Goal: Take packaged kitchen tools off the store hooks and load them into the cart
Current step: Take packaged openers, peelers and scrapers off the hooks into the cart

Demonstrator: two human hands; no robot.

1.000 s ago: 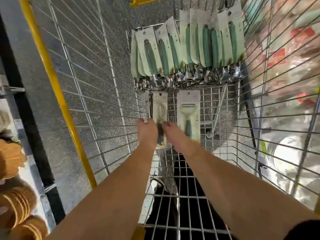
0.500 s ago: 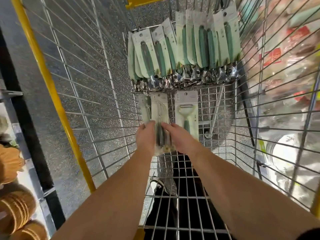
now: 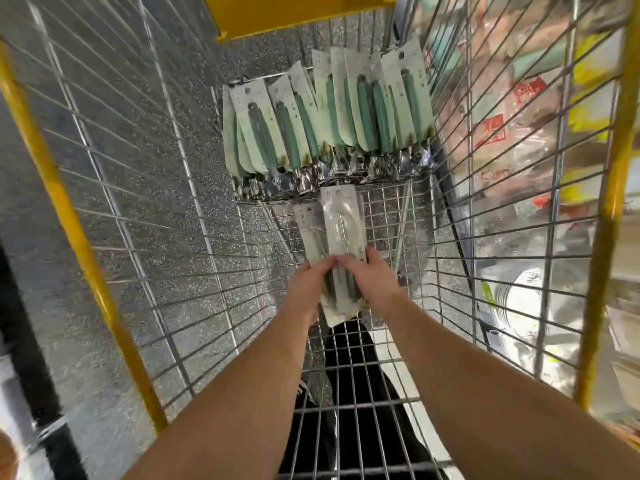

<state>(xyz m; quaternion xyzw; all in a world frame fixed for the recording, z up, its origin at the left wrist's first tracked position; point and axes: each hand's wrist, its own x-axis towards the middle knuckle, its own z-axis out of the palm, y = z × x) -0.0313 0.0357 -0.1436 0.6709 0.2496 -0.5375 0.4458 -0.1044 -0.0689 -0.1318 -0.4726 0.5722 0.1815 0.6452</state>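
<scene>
I look down into a wire cart [image 3: 502, 237] with yellow corner posts. Several packaged tools with green handles [image 3: 325, 112] lean in a row against its far end. My left hand [image 3: 308, 289] and my right hand [image 3: 370, 282] together hold a small stack of white packaged tools [image 3: 341, 230] low over the cart floor. Fingers of both hands curl over the stack's near half. The packs' far ends point toward the leaning row.
The cart's wire walls rise close on both sides. Speckled grey floor shows through the left wall [image 3: 138, 202]. Shelves of packaged goods [image 3: 512, 133] blur past the right wall. A dark trouser leg and shoe [image 3: 346, 393] show under the cart's near floor.
The two hands have gathered the packs into one stack; the separate peeler pack that lay beside it is no longer seen apart. The view has shifted toward the cart's far end.
</scene>
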